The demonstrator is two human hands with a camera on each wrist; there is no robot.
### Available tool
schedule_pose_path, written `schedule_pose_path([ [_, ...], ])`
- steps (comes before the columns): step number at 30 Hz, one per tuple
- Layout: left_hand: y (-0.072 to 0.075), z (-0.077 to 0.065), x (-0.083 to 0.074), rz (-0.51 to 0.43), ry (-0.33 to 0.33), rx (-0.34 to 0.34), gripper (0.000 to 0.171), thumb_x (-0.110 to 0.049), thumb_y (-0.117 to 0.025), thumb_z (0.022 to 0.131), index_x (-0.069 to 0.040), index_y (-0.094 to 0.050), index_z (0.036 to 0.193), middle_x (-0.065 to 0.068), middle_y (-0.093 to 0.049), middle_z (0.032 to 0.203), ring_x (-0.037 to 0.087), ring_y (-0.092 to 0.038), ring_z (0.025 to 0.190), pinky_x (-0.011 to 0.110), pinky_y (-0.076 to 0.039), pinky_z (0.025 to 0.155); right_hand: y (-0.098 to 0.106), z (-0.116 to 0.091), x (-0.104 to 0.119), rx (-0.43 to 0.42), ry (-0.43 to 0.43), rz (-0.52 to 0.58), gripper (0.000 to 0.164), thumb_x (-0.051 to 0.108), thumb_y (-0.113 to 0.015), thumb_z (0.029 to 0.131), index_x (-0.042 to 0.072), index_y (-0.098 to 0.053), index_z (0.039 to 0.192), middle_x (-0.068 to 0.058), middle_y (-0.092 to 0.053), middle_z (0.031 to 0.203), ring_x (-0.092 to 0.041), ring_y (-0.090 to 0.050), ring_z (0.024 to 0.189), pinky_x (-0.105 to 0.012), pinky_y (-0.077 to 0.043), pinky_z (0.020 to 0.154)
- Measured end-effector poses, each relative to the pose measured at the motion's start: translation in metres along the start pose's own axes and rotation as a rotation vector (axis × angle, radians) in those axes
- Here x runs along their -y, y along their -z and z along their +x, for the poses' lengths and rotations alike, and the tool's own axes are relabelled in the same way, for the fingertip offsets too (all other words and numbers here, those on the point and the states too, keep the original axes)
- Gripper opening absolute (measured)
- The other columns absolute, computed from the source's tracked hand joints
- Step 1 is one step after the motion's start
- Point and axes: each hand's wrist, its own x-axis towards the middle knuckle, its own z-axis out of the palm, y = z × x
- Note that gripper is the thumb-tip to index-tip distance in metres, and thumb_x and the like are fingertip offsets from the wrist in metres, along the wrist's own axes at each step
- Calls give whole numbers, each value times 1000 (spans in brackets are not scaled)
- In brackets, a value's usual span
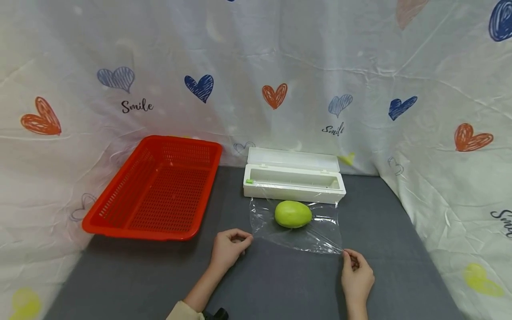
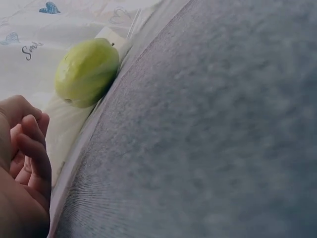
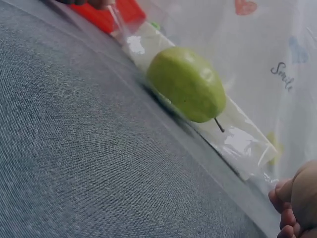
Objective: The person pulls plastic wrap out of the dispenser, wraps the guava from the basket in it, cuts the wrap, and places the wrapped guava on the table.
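Note:
An oval yellow-green fruit (image 1: 293, 214) with a short stem lies on a sheet of clear plastic wrap (image 1: 276, 235) on the grey table. My left hand (image 1: 230, 250) pinches the sheet's near left corner between thumb and fingers. At the near right corner, my right hand (image 1: 357, 278) pinches the wrap, which gathers into creases there. Behind the fruit, the sheet reaches up over the front of a white wrap dispenser box (image 1: 294, 193), whose lid stands raised. Both wrist views show the fruit beyond the fingers, touched by neither hand.
A red perforated plastic basket (image 1: 148, 234) stands at the left of the grey table (image 1: 280, 293). A green cutter slider (image 1: 250, 181) sits at the dispenser's left end. A white curtain (image 1: 240, 44) printed with hearts hangs behind and along both sides.

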Motion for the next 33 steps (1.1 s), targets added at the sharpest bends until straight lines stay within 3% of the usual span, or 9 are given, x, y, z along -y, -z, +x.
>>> schedule_pose_path([
  [4,-2,5,0,-111,64,-11,5,0,-86,86,0,-81,86,16,-73,69,14,-58,48,25,-50,50,1,1,1,16,-14,-7,5,5,-80,94,0,-81,94,-10,-73,74,7,-44,57,-14,-35,55],
  [7,-4,7,0,-153,88,-38,6,0,-86,85,2,-81,85,13,-75,73,13,-58,49,24,-50,49,2,3,1,24,13,-13,4,3,-80,94,-1,-80,94,-8,-71,71,6,-43,56,-15,-35,54],
  [12,-5,12,-1,-189,21,-54,6,4,-86,85,2,-81,83,9,-73,70,14,-56,48,25,-48,48,2,12,3,22,95,-33,6,3,-79,94,-3,-78,94,-6,-66,68,4,-42,57,-19,-35,54],
  [16,-7,20,-6,-181,-20,-59,6,3,-86,85,-1,-82,83,7,-72,67,15,-55,48,25,-46,47,2,21,7,31,107,-35,5,4,-78,96,-1,-79,95,-6,-68,71,4,-44,58,-19,-36,55],
  [28,-11,50,-14,-233,-12,-124,6,9,-84,83,7,-79,83,5,-74,73,9,-54,50,22,-45,50,-5,56,22,83,167,-26,4,2,-75,98,-1,-78,99,-9,-70,76,-5,-50,61,-24,-41,57],
  [33,-13,60,-18,-238,-4,-144,8,8,-81,84,1,-80,81,-3,-74,71,9,-54,51,21,-45,50,-10,71,29,75,223,-43,6,2,-74,99,-3,-77,100,-14,-71,80,-18,-56,65,-30,-43,60],
])
